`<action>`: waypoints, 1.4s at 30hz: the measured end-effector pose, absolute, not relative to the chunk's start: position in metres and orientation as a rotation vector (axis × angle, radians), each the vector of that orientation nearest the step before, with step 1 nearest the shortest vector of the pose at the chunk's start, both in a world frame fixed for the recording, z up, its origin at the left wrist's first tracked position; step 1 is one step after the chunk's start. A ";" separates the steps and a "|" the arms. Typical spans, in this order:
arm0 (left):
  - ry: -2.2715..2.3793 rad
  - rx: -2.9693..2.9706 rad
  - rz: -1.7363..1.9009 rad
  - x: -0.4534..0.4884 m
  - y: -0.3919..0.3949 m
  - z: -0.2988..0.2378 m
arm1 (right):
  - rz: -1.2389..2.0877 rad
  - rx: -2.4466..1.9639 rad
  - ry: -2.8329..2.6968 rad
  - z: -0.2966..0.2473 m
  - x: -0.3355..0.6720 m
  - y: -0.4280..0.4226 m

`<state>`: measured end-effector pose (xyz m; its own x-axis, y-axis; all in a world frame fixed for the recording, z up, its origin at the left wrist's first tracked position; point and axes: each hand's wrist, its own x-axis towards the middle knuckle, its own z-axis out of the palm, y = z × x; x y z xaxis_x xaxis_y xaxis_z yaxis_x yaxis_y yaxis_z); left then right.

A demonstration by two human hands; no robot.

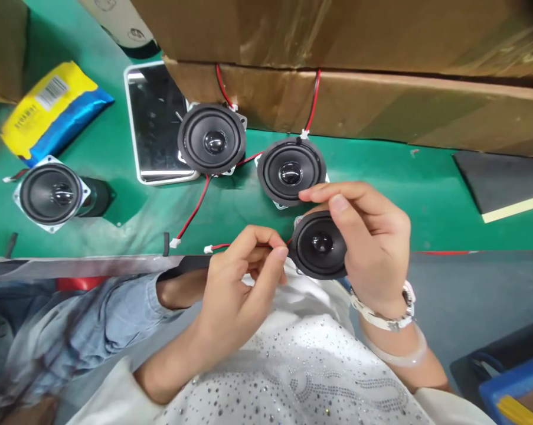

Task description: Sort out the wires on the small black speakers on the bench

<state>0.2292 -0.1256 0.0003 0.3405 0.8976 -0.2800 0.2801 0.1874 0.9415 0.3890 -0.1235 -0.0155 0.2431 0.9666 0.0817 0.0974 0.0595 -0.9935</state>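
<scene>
Black speaker point(321, 245) held in your right hand point(375, 254), cone facing up, at the near edge of the green desk point(425, 206). Right fingers point(363, 203) spread over and around it: thumb above the upper rim, others curled against the right side. Index fingertip lies over the lower rim of a second speaker point(290, 171); contact pressure cannot be told.

Your left hand point(244, 295) is just left of the held speaker. Its fingers point(266, 239) are pressed together, pinching a red-and-black lead point(219, 247) that runs from that speaker. White connector point(208, 249) sticks out past the fingertips, to the left.

Second speaker lies upper centre, beside a third speaker point(212, 139), which overlaps a silver-framed mirror-like panel point(155, 124). Both have leads running up over a cardboard box point(337, 35). Fourth speaker point(51, 198) lies on its side at left, black magnet showing, near a yellow-and-blue bag point(54, 109). Loose lead point(195, 206) with white plug point(174, 242) lies on the desk. Black pad point(496, 177) at right; blue tray point(514, 383) at lower right corner.
</scene>
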 end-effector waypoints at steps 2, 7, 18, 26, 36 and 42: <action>1.188 1.352 0.618 0.229 -0.125 0.001 | 0.927 -1.327 -1.128 -0.015 0.389 -0.123; 1.217 1.375 0.593 0.230 -0.124 0.004 | 0.890 -1.318 -1.182 -0.014 0.391 -0.124; 1.261 1.353 0.605 0.234 -0.123 0.006 | 0.834 -1.300 -1.181 -0.015 0.390 -0.121; 1.310 1.234 0.491 0.236 -0.106 0.014 | 0.846 -1.309 -1.167 -0.015 0.389 -0.121; 1.233 1.459 0.427 0.232 -0.112 0.037 | 0.637 -1.233 -1.346 -0.030 0.394 -0.123; 1.284 1.759 0.416 0.182 -0.103 0.065 | 0.334 -1.046 -1.804 -0.020 0.404 -0.141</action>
